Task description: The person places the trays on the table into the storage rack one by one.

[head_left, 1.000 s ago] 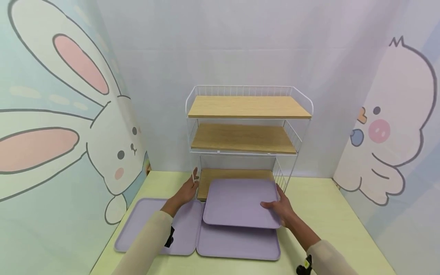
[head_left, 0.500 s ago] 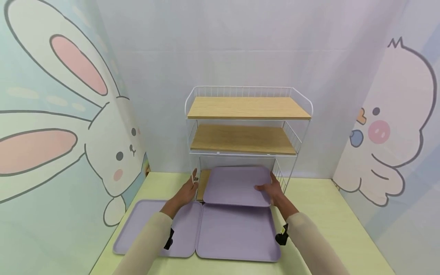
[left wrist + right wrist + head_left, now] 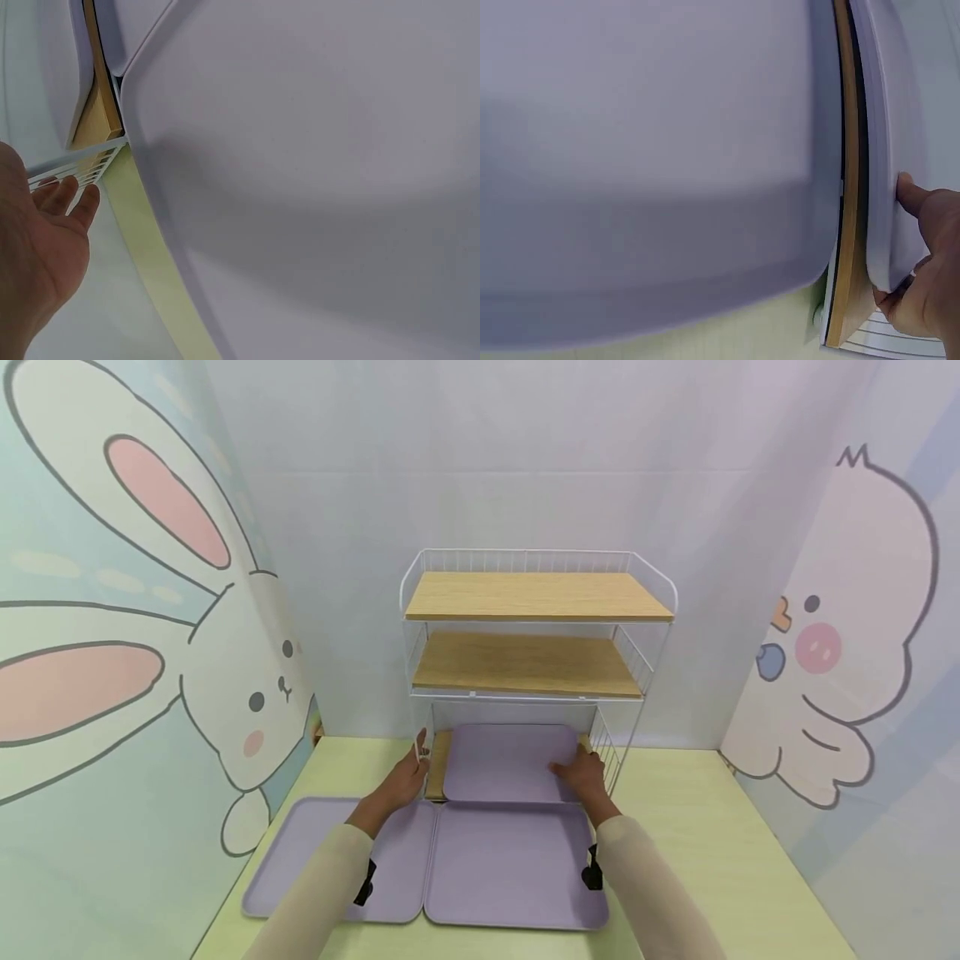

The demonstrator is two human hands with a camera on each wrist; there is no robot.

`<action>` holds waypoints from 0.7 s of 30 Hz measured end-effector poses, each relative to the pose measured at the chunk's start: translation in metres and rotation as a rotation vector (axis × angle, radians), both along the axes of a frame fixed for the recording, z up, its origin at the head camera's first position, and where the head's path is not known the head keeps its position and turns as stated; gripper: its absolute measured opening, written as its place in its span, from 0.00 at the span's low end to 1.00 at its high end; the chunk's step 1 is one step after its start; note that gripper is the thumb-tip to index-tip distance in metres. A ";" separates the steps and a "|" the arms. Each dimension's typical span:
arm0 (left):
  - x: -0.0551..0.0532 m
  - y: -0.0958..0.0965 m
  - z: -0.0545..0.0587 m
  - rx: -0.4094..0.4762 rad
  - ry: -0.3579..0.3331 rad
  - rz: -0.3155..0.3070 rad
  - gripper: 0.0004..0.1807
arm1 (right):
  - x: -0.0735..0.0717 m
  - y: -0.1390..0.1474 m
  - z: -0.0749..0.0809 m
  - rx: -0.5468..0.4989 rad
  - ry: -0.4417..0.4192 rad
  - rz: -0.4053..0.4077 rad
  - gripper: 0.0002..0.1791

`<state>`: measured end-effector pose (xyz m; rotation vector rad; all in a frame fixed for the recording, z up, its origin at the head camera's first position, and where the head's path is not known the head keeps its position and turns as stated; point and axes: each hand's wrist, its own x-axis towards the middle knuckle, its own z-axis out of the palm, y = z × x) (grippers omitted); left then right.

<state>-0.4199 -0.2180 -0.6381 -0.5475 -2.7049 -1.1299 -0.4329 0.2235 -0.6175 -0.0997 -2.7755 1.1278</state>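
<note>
In the head view, a purple tray lies on the bottom shelf of a white wire rack, its front edge near the shelf's front. My right hand grips its right side. In the right wrist view my thumb is on the tray's upper side, with fingers curled beneath its corner. My left hand holds the rack's front left post. The left wrist view shows my bent fingers by the white wires. Two more purple trays lie flat in front, a left one and a right one.
The rack has two wooden shelves above, a top one and a middle one. Everything stands on a pale yellow-green table. Curtains with a rabbit and a chick printed on them enclose the sides.
My right hand has moved the tray forward and left, from above the right front tray onto the bottom shelf, and it has come down flat. My left hand has stayed at the post.
</note>
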 end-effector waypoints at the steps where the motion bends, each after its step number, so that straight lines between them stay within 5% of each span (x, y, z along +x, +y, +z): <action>1: 0.001 0.000 0.001 -0.001 0.006 -0.004 0.39 | 0.007 -0.004 0.009 0.033 0.006 -0.007 0.52; 6: 0.018 0.005 0.021 0.079 -0.031 -0.060 0.39 | 0.036 -0.018 0.038 0.109 0.012 -0.023 0.42; 13: 0.012 0.003 0.014 -0.001 -0.035 -0.005 0.39 | 0.052 -0.020 0.046 0.109 0.041 -0.016 0.42; 17: 0.041 0.018 0.052 0.096 -0.113 -0.018 0.38 | 0.059 -0.018 0.049 0.064 0.073 -0.007 0.44; 21: 0.066 0.033 0.080 0.174 -0.190 0.006 0.37 | 0.056 -0.007 0.024 0.061 0.162 0.007 0.44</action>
